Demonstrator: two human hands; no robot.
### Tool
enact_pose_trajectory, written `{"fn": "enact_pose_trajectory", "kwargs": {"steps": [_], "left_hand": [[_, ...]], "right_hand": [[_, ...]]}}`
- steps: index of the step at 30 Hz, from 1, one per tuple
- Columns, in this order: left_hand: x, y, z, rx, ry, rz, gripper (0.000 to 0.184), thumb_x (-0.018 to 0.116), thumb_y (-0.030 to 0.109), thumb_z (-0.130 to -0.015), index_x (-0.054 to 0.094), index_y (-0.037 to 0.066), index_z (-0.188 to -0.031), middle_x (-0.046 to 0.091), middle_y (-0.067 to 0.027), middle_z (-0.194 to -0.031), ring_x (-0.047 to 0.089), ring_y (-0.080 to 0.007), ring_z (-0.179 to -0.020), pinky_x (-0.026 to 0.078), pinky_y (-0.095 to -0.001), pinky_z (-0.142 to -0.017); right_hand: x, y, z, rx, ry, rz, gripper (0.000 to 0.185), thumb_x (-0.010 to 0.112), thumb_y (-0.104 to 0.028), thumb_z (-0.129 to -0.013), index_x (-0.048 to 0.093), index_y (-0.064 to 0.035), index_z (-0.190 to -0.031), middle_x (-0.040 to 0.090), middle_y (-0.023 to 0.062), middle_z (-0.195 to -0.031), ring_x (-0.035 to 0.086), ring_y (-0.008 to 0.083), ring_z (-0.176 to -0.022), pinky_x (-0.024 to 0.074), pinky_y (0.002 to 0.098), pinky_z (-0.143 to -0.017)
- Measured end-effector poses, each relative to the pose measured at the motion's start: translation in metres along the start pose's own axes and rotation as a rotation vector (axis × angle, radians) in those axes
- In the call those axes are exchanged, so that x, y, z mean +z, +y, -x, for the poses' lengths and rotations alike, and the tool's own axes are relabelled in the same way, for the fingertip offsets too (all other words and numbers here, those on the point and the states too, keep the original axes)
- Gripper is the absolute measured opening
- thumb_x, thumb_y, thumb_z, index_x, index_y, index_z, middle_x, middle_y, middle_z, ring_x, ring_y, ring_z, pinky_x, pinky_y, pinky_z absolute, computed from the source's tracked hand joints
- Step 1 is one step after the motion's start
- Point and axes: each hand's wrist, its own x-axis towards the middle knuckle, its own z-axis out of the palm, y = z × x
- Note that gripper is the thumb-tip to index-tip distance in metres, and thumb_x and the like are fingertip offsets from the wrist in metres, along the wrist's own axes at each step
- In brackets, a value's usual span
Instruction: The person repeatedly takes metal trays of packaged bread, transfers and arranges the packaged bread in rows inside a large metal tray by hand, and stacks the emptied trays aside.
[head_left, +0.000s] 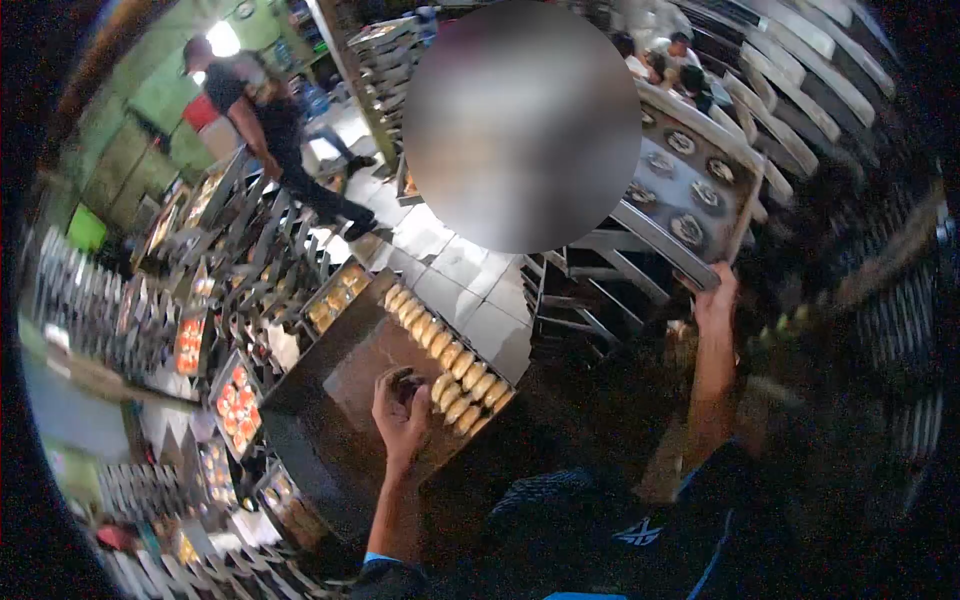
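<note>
My left hand [400, 418] is over a dark baking tray [335, 400], its fingers curved and the thumb held apart. I make out nothing in its grasp. Just to its right, long pale golden rolls [440, 345] lie in rows along the tray's far right side. The rest of that tray's surface is bare dark metal. On the right, my right hand [716, 298] grips the near corner of another metal tray [668, 245]. Several round, dark-rimmed pieces with pale tops [686, 230] are spaced out on it.
Racks [590, 300] stand under and around the right tray. To the left, more racks hold trays of orange-red topped pieces [238, 408]. A person in dark clothes [270, 120] is at the upper left on a tiled floor [455, 275]. A blurred circle hides the upper middle.
</note>
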Motion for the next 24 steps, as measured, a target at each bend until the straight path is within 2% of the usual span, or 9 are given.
{"fn": "enact_pose_trajectory", "kwargs": {"steps": [5, 7, 8, 9, 11, 17, 21, 22, 24], "left_hand": [[-0.043, 0.001, 0.039, 0.03, 0.156, -0.285, 0.023, 0.059, 0.003, -0.082, 0.055, -0.003, -0.103, 0.05, -0.0069, -0.095, 0.055, -0.0124, -0.083, 0.045, -0.0235, -0.073], [-0.065, 0.003, 0.067, -0.138, 0.239, -0.293, 0.023, 0.06, 0.004, -0.081, 0.055, -0.002, -0.102, 0.051, -0.0072, -0.093, 0.056, -0.0128, -0.08, 0.045, -0.0246, -0.069], [-0.076, 0.005, 0.083, -0.211, 0.285, -0.278, 0.024, 0.062, 0.004, -0.079, 0.056, -0.002, -0.101, 0.051, -0.0086, -0.093, 0.057, -0.0147, -0.078, 0.046, -0.0267, -0.067], [-0.088, 0.006, 0.104, -0.228, 0.368, -0.299, 0.024, 0.062, 0.004, -0.079, 0.056, -0.002, -0.101, 0.051, -0.0086, -0.093, 0.057, -0.0147, -0.078, 0.046, -0.0267, -0.067], [-0.116, 0.001, 0.155, -0.231, 0.375, -0.438, 0.027, 0.064, 0.006, -0.076, 0.056, 0.0, -0.101, 0.052, -0.0114, -0.094, 0.059, -0.0191, -0.078, 0.047, -0.0302, -0.068], [-0.191, 0.013, 0.354, -0.526, 0.556, -0.676, 0.037, 0.066, 0.017, -0.074, 0.056, 0.002, -0.106, 0.055, -0.0188, -0.097, 0.055, -0.0302, -0.095, 0.045, -0.0422, -0.083], [-0.307, 0.134, 0.439, -0.249, 1.198, -1.264, 0.035, 0.064, 0.018, -0.077, 0.055, 0.0, -0.106, 0.055, -0.0175, -0.098, 0.055, -0.0314, -0.093, 0.044, -0.0402, -0.084], [-0.329, 0.181, 0.47, 0.077, 1.47, -0.825, 0.034, 0.063, 0.018, -0.079, 0.054, 0.0, -0.107, 0.054, -0.0176, -0.099, 0.054, -0.0307, -0.095, 0.043, -0.0392, -0.085], [-0.389, 0.212, 0.541, 0.394, 1.851, -0.717, 0.034, 0.06, 0.022, -0.083, 0.053, -0.001, -0.108, 0.053, -0.0182, -0.105, 0.051, -0.0304, -0.101, 0.039, -0.0405, -0.09]], "right_hand": [[-0.002, 0.005, -0.026, 0.111, 0.095, -0.025, 0.033, 0.052, -0.018, -0.077, 0.051, -0.0034, -0.107, 0.054, 0.0116, -0.106, 0.057, 0.0261, -0.087, 0.051, 0.0453, -0.075], [-0.044, 0.032, -0.056, -0.095, -0.19, 0.183, 0.046, 0.053, -0.021, -0.077, 0.046, -0.0064, -0.12, 0.05, 0.0119, -0.117, 0.053, 0.0279, -0.097, 0.0486, 0.0445, -0.082], [-0.037, 0.018, -0.063, 0.113, -0.004, 0.051, 0.048, 0.053, -0.024, -0.078, 0.045, -0.0086, -0.122, 0.046, 0.0113, -0.122, 0.047, 0.0293, -0.108, 0.0472, 0.0446, -0.084], [0.028, -0.004, -0.012, 0.036, 0.127, 0.098, 0.046, 0.047, -0.023, -0.082, 0.041, 0.0021, -0.12, 0.045, 0.0186, -0.119, 0.049, 0.0331, -0.103, 0.0454, 0.0522, -0.085], [0.045, 0.005, -0.002, -0.018, 0.072, 0.242, 0.047, 0.049, -0.027, -0.084, 0.042, 0.0, -0.121, 0.041, 0.0178, -0.123, 0.044, 0.0318, -0.109, 0.0422, 0.0489, -0.09], [0.213, 0.16, 0.136, -0.321, -0.425, 0.59, 0.044, 0.054, -0.024, -0.084, 0.047, 0.0011, -0.118, 0.047, 0.0186, -0.119, 0.049, 0.0311, -0.105, 0.0434, 0.0423, -0.088], [0.292, 0.25, 0.29, -0.408, -0.765, 0.63, 0.041, 0.058, -0.022, -0.083, 0.051, 0.0019, -0.116, 0.05, 0.0192, -0.117, 0.053, 0.0307, -0.102, 0.0442, 0.038, -0.088], [0.308, 0.27, 0.327, -0.42, -0.874, 0.612, 0.041, 0.059, -0.022, -0.083, 0.051, 0.0021, -0.116, 0.051, 0.0194, -0.116, 0.054, 0.0306, -0.101, 0.0444, 0.0369, -0.088], [0.345, 0.272, 0.42, -0.42, -1.158, 0.538, 0.04, 0.061, -0.021, -0.083, 0.053, 0.0025, -0.114, 0.053, 0.0197, -0.115, 0.056, 0.0304, -0.099, 0.0447, 0.0347, -0.087]]}}
